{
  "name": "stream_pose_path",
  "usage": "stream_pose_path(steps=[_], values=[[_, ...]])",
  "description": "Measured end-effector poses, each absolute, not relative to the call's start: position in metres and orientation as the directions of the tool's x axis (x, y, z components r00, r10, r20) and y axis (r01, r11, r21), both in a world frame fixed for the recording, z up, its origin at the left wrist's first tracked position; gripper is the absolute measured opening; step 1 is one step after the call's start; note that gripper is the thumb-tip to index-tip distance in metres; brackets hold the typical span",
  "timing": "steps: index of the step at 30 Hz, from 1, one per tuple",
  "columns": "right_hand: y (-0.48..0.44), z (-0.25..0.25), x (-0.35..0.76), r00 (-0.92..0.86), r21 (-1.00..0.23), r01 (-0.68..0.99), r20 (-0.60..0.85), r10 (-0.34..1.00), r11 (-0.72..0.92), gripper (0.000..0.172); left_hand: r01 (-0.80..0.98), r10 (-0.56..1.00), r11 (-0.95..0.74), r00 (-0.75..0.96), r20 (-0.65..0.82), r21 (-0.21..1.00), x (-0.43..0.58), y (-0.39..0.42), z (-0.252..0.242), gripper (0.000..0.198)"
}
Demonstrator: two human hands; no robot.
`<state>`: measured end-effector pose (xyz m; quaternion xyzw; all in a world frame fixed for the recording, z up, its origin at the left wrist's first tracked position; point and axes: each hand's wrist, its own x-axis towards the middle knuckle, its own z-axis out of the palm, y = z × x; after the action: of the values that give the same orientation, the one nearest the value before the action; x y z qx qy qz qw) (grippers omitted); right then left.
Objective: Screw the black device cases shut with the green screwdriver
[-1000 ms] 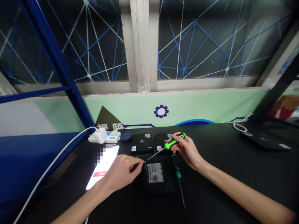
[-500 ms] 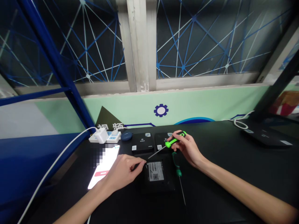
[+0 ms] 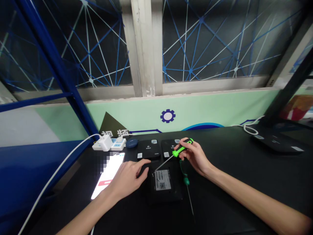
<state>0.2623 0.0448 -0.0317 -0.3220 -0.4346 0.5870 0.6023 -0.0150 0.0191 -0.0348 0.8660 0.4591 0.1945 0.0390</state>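
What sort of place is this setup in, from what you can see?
Probably an electronics repair or assembly bench, perhaps in a workshop or training room: the right hand holds a green-handled screwdriver over a black device box, with a power strip on the black bench.

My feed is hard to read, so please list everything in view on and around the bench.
table: 1, black, across the lower view
labelled box: 1, black with white label, centre
rear boxes: 2, black, side by side behind it
flat device: 1, black, far right
green screwdriver: 1, dark green, lying right of labelled box
phone: 1, lit white, left of labelled box
power strip: 1, white, back left
cable: 1, white, running from strip's plug toward lower left
case: 1, dark blue, beside strip
window: 1, blue-and-white pattern, behind bench
left hand: 1, open, beside labelled box
right hand: 1, holding neon screwdriver, its tip at labelled box
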Motion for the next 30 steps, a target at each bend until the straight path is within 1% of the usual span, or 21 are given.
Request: stream_pose_path(steps=[4, 8, 16, 22, 30], values=[[0.045, -0.033, 0.262, -0.087, -0.898, -0.429, 0.143, 0.986, 0.093, 0.021, 0.774, 0.818, -0.571, 0.512, 0.261, 0.274, -0.014, 0.018, -0.036, 0.034], [0.047, -0.031, 0.266, -0.062, -0.889, -0.441, 0.167, 0.984, 0.123, 0.019, 0.763, 0.818, -0.574, 0.525, 0.233, 0.297, -0.013, 0.017, -0.034, 0.037], [0.053, -0.017, 0.281, 0.033, -0.896, -0.391, 0.215, 0.976, 0.21, 0.022, 0.789, 0.831, -0.556, 0.529, 0.169, 0.263, -0.013, 0.015, -0.032, 0.038], [0.06, -0.013, 0.292, 0.119, -0.899, -0.364, 0.215, 0.969, 0.244, 0.025, 0.795, 0.833, -0.553, 0.525, 0.176, 0.25, -0.013, 0.016, -0.033, 0.039], [0.063, -0.011, 0.297, 0.146, -0.899, -0.336, 0.243, 0.959, 0.279, 0.023, 0.798, 0.839, -0.545, 0.52, 0.162, 0.258, -0.013, 0.016, -0.035, 0.038]])
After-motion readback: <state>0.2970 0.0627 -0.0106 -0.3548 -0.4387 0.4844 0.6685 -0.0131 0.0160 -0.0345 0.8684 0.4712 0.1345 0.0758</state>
